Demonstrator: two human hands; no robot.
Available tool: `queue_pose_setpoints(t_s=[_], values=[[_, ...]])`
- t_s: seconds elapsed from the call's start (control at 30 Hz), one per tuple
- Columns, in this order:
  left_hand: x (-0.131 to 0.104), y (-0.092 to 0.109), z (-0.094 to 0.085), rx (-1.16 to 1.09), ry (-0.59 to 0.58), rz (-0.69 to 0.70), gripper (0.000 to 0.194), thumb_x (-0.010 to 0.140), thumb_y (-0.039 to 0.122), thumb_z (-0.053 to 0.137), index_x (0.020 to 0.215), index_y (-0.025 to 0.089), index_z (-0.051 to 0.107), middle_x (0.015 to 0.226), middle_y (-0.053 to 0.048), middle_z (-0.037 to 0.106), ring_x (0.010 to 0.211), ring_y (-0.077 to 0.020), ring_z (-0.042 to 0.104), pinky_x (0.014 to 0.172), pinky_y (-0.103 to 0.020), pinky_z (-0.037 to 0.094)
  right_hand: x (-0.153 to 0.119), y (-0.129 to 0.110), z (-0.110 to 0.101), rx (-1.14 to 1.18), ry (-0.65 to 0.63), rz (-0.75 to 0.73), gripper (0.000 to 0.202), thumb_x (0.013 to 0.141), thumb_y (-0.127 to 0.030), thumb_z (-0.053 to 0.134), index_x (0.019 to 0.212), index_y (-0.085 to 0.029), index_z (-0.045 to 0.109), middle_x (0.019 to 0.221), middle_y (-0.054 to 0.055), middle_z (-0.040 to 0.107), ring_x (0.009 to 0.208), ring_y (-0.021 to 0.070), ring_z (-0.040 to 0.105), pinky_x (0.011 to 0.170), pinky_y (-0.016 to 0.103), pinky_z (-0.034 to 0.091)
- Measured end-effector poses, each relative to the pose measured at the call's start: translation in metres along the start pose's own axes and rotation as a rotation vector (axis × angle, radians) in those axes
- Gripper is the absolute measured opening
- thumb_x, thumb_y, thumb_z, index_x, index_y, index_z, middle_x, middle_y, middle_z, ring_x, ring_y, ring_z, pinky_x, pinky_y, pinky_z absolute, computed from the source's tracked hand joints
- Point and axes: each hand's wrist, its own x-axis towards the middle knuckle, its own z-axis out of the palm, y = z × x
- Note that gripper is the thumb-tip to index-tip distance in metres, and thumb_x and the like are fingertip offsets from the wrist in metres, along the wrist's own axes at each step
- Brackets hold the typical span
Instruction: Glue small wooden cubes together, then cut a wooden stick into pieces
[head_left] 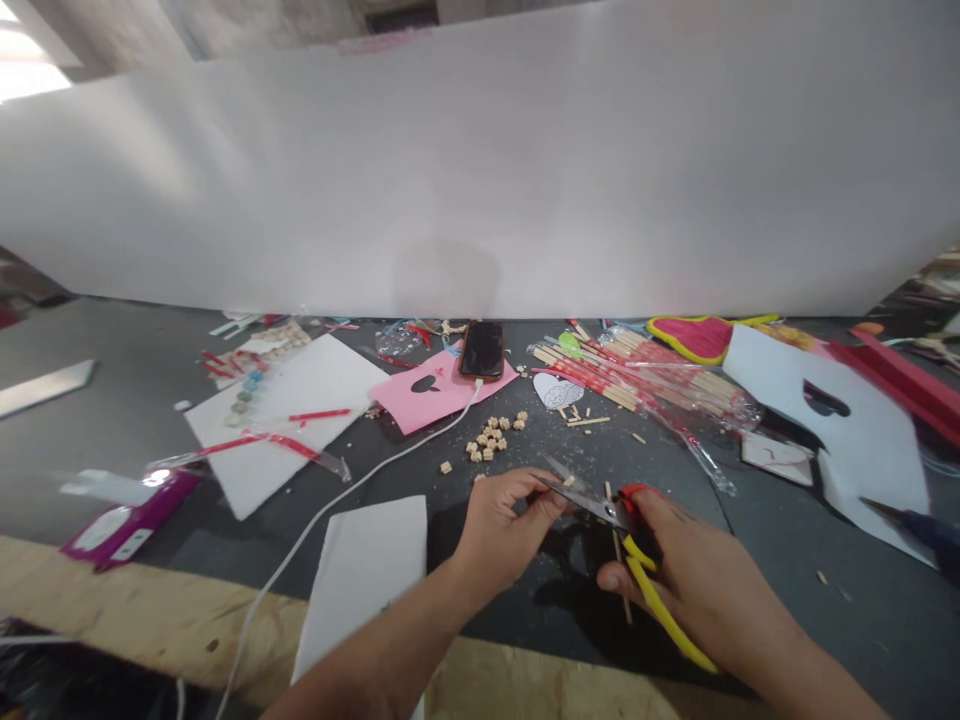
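My right hand (675, 560) is closed around the handles of a pair of scissors (611, 512), whose red grip shows and whose blades point left. A yellow strip (664, 615) hangs by that hand, and a thin wooden stick (621, 560) lies beneath the scissors. My left hand (514, 520) pinches at the blade tips; what its fingers hold is too small to make out. A tiny pale piece (569, 481) shows by the blades. Beyond my left hand, several small bundled wooden pieces (495, 436) lie on the dark table.
A phone (482, 350) with a white cable (360, 470) rests on pink paper (405, 400). Chopsticks in red wrappers (600, 370) lie behind. White sheets (367, 560) and a purple object (135, 520) are left; cut white paper (870, 450) and a dark pointed tool (922, 525) are right.
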Motion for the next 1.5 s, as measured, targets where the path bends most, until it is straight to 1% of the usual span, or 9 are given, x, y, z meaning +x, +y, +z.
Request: queue_pose_setpoints(t_s=[0.27, 0.43, 0.63, 0.8, 1.0, 1.1, 1.2, 1.3, 1.5], values=[[-0.002, -0.002, 0.004, 0.001, -0.007, -0.053, 0.015, 0.078, 0.017, 0.053, 0.071, 0.012, 0.066, 0.074, -0.005, 0.067, 0.066, -0.0129, 0.059, 0.06, -0.019, 0.044, 0.0, 0.002, 0.007, 0.022, -0.056, 0.025, 0.033, 0.08, -0.053, 0.048, 0.09, -0.022, 0.049, 0.06, 0.001, 0.065, 0.047, 0.0193, 0.061, 0.043, 0.025, 0.036], [-0.002, -0.001, 0.004, 0.006, 0.0, -0.055, 0.01, 0.076, 0.019, 0.056, 0.076, 0.013, 0.064, 0.073, -0.004, 0.065, 0.064, -0.012, 0.056, 0.059, -0.019, 0.044, -0.002, -0.002, 0.004, 0.012, -0.064, 0.032, 0.037, 0.08, -0.054, 0.045, 0.092, -0.02, 0.052, 0.062, 0.003, 0.067, 0.051, 0.0226, 0.064, 0.043, 0.026, 0.036], [-0.004, 0.0, 0.004, 0.014, 0.012, -0.06, 0.017, 0.079, 0.025, 0.054, 0.073, 0.014, 0.065, 0.07, -0.004, 0.067, 0.065, -0.0138, 0.058, 0.06, -0.021, 0.044, -0.003, -0.006, 0.001, 0.038, -0.046, 0.048, 0.037, 0.08, -0.053, 0.046, 0.094, -0.02, 0.055, 0.062, 0.004, 0.068, 0.051, 0.023, 0.065, 0.043, 0.027, 0.037], [-0.004, 0.0, 0.003, -0.024, -0.008, -0.098, 0.019, 0.08, 0.023, 0.053, 0.072, 0.014, 0.068, 0.074, -0.004, 0.068, 0.067, -0.0135, 0.06, 0.061, -0.02, 0.044, -0.002, -0.006, -0.001, 0.034, -0.078, 0.046, 0.039, 0.081, -0.053, 0.045, 0.094, -0.019, 0.056, 0.06, 0.004, 0.067, 0.051, 0.0221, 0.065, 0.042, 0.026, 0.037], [0.0, 0.0, -0.001, -0.08, -0.06, -0.137, 0.025, 0.081, 0.027, 0.053, 0.067, 0.013, 0.069, 0.077, -0.005, 0.067, 0.06, -0.0106, 0.055, 0.053, -0.019, 0.04, -0.002, -0.004, -0.002, -0.002, -0.088, 0.034, 0.037, 0.081, -0.055, 0.044, 0.09, -0.021, 0.054, 0.058, 0.002, 0.066, 0.05, 0.0214, 0.064, 0.042, 0.025, 0.035], [0.0, 0.0, 0.0, -0.164, -0.082, -0.175, 0.028, 0.08, 0.034, 0.055, 0.067, 0.012, 0.067, 0.072, -0.005, 0.066, 0.056, -0.0101, 0.053, 0.051, -0.019, 0.039, -0.003, -0.004, -0.001, -0.007, -0.076, 0.022, 0.036, 0.081, -0.055, 0.044, 0.09, -0.022, 0.054, 0.06, 0.003, 0.067, 0.052, 0.022, 0.065, 0.044, 0.025, 0.035], [0.0, -0.001, 0.001, -0.322, -0.1, -0.247, 0.03, 0.076, 0.04, 0.059, 0.065, 0.012, 0.063, 0.063, -0.004, 0.063, 0.057, -0.0119, 0.056, 0.049, -0.02, 0.039, -0.004, -0.004, -0.001, -0.02, -0.064, 0.013, 0.036, 0.08, -0.055, 0.045, 0.09, -0.022, 0.054, 0.059, 0.003, 0.067, 0.052, 0.0229, 0.065, 0.044, 0.026, 0.034], [0.0, -0.003, 0.001, -0.493, -0.122, -0.324, 0.03, 0.072, 0.04, 0.064, 0.062, 0.012, 0.059, 0.059, -0.003, 0.061, 0.052, -0.0111, 0.057, 0.046, -0.019, 0.037, -0.004, -0.004, -0.002, -0.021, -0.047, 0.0, 0.034, 0.08, -0.054, 0.047, 0.09, -0.022, 0.054, 0.059, 0.002, 0.068, 0.052, 0.0221, 0.065, 0.044, 0.026, 0.034], [0.002, -0.001, -0.002, -0.75, -0.256, -0.51, 0.033, 0.059, 0.04, 0.073, 0.057, 0.012, 0.056, 0.048, -0.003, 0.06, 0.039, -0.0073, 0.049, 0.039, -0.017, 0.03, -0.005, -0.003, -0.006, 0.048, -0.038, -0.045, 0.028, 0.079, -0.049, 0.051, 0.09, -0.023, 0.054, 0.054, -0.001, 0.065, 0.046, 0.0176, 0.062, 0.041, 0.024, 0.033]])
